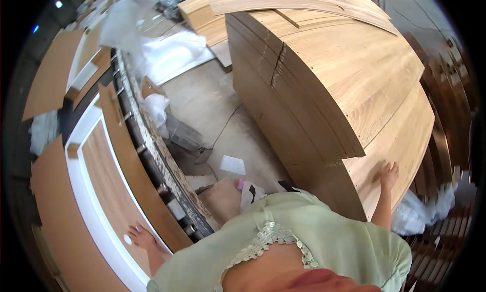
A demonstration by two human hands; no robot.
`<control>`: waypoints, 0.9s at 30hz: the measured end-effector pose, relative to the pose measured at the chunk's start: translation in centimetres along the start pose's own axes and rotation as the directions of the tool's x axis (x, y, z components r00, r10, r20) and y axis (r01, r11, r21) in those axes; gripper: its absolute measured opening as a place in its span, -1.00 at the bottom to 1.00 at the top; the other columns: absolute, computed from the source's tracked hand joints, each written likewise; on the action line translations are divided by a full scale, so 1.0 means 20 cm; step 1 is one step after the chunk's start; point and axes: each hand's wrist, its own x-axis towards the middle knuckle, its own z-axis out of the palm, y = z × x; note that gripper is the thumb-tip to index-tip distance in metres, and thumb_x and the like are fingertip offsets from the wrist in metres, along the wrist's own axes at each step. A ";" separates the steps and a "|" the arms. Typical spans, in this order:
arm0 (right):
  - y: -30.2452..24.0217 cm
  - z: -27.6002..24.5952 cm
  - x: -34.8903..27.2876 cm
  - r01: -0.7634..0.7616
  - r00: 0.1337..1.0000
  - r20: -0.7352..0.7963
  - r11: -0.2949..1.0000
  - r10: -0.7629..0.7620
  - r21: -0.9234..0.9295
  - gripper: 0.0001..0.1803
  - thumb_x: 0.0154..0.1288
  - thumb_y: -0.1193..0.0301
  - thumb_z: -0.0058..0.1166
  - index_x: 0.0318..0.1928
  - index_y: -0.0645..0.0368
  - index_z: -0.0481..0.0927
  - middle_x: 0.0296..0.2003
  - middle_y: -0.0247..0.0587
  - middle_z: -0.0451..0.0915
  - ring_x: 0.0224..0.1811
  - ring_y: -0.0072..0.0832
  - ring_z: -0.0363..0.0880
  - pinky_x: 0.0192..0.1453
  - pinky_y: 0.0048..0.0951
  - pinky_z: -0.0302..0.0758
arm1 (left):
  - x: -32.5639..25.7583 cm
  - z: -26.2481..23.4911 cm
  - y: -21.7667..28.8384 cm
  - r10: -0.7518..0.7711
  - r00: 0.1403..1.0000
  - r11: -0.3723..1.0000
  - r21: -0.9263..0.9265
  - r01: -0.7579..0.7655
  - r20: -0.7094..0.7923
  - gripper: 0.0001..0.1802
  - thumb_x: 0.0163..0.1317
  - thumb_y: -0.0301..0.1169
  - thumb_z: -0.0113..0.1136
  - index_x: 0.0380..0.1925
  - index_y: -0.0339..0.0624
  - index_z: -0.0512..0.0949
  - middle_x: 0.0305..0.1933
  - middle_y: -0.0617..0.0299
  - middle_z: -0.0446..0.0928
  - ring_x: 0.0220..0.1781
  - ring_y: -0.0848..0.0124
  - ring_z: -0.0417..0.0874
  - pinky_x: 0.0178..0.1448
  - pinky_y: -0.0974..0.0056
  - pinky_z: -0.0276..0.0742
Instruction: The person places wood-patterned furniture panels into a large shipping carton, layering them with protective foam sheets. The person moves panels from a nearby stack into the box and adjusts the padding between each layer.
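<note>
Your right hand point(389, 174) rests on pale oak-grain boards point(354, 84); your left hand point(142, 237) on a tan panel point(109, 175) edged in white. Your top point(324, 241) is mint green with white lace.

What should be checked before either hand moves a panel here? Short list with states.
1. Right hand flat on the stack top: ok, palm down, fingers spread, no grip closed.
2. Left hand resting on the framed panel: ok, open, holding nothing.
3. Stack edges aligned: not ok, upper sheets sit stepped back from the lower ones, and a loose sheet lies skewed across the far end.
4. Floor between panel and stack free for feet: not ok, paper and plastic wrap lie there.
5. Stack base support: cannot tell, hidden.
</note>
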 end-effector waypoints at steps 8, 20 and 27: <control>-0.02 -0.08 -0.27 0.357 0.929 0.094 0.934 -0.358 0.025 -0.43 0.34 0.09 -0.29 0.22 0.18 0.24 0.25 0.04 0.16 0.33 -0.07 0.00 0.35 -0.08 -0.09 | -0.05 -0.56 0.50 0.210 0.957 0.605 -0.742 -0.289 -0.202 -0.59 0.22 -0.28 0.04 -0.06 -0.40 0.45 0.03 0.01 0.46 0.06 0.27 0.47 0.12 0.28 0.35; 0.45 -0.20 -0.27 0.422 0.887 0.117 0.887 -0.447 0.190 -0.42 0.30 0.08 -0.23 0.25 0.07 0.21 0.26 0.01 0.12 0.34 -0.08 -0.04 0.36 -0.09 -0.13 | -2.69 -0.69 1.80 0.971 -0.083 -0.239 -0.906 -0.349 -0.225 -0.53 0.15 -0.24 0.15 0.01 -0.23 0.39 0.09 -0.02 0.38 0.17 0.14 0.37 0.20 0.22 0.29; 1.32 -0.19 -0.31 -0.283 0.935 0.240 0.956 0.260 0.069 -0.32 0.25 -0.01 -0.13 0.21 0.22 0.23 0.16 0.10 0.27 0.21 -0.13 0.20 0.27 -0.22 0.12 | -2.93 -0.68 1.83 0.955 -0.153 -0.295 -0.781 -0.551 -0.253 -0.50 0.10 -0.23 0.15 -0.01 -0.29 0.38 0.03 0.01 0.33 0.06 0.08 0.36 0.10 0.16 0.33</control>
